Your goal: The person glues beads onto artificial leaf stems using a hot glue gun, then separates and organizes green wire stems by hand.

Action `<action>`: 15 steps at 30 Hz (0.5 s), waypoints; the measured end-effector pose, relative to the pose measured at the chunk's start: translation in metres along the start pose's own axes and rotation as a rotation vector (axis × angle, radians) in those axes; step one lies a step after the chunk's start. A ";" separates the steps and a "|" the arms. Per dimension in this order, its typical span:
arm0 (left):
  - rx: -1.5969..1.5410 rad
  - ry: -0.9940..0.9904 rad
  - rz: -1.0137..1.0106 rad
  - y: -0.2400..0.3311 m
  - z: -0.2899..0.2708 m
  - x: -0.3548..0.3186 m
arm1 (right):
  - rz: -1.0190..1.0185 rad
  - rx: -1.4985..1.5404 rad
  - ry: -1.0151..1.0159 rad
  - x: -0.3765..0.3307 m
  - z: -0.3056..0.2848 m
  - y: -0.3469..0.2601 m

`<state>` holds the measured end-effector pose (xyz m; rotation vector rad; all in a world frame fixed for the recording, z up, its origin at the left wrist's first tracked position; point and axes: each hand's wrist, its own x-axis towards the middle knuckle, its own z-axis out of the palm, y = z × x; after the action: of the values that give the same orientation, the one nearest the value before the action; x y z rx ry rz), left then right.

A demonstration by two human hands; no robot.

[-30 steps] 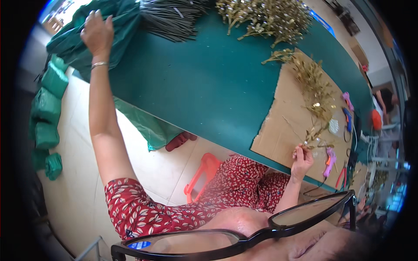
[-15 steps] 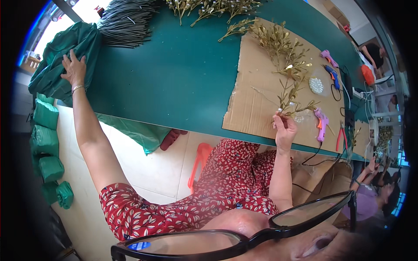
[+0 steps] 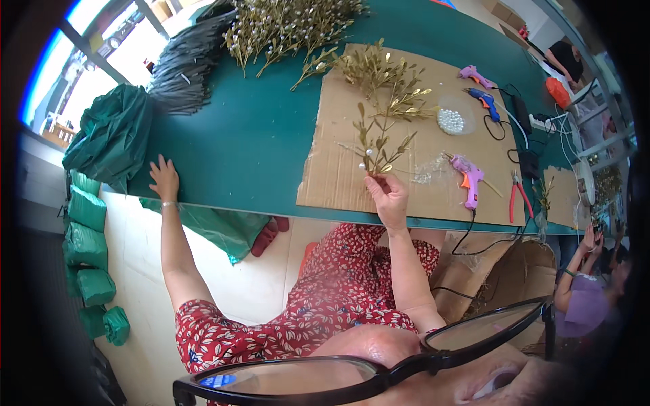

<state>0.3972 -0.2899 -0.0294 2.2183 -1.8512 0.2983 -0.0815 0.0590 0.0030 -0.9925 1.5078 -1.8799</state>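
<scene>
My right hand (image 3: 389, 199) pinches the base of a golden artificial leaf sprig (image 3: 382, 143) with a few white pearl beads near its lower end. It holds the sprig upright above the near part of a cardboard sheet (image 3: 325, 172). Farther back on the cardboard lie more golden leaf sprigs (image 3: 379, 78), beside a clear dish of pearl beads (image 3: 450, 120). To the right of my hand rests a pink glue gun (image 3: 467, 179) with an orange trigger. My left hand (image 3: 164, 178), fingers spread, is at the left near edge of the green table (image 3: 230, 155), close to a dark green plastic bag (image 3: 108, 132).
A bundle of dark stems (image 3: 179, 78) and a heap of beaded sprigs (image 3: 281, 34) lie at the back left. A blue glue gun (image 3: 483, 103), another pink one (image 3: 476, 76), red-handled pliers (image 3: 518, 197) and cables are on the right. A co-worker in purple (image 3: 583, 304) is at far right.
My left hand has left the green bag and come down to the table edge. The view has shifted, and the sprig in my right hand appears farther left.
</scene>
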 end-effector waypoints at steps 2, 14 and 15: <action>-0.077 0.026 0.072 0.049 -0.028 -0.037 | -0.031 -0.004 0.035 0.009 -0.001 0.006; -1.824 -1.178 0.571 0.324 -0.161 -0.306 | 0.112 0.420 -0.093 -0.011 -0.022 -0.031; -1.969 -1.304 0.446 0.331 -0.159 -0.318 | 0.129 0.416 -0.065 -0.018 -0.025 -0.036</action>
<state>0.0140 -0.0002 0.0421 0.3356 -1.3305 -2.1678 -0.0896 0.0959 0.0318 -0.7370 1.0540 -1.9387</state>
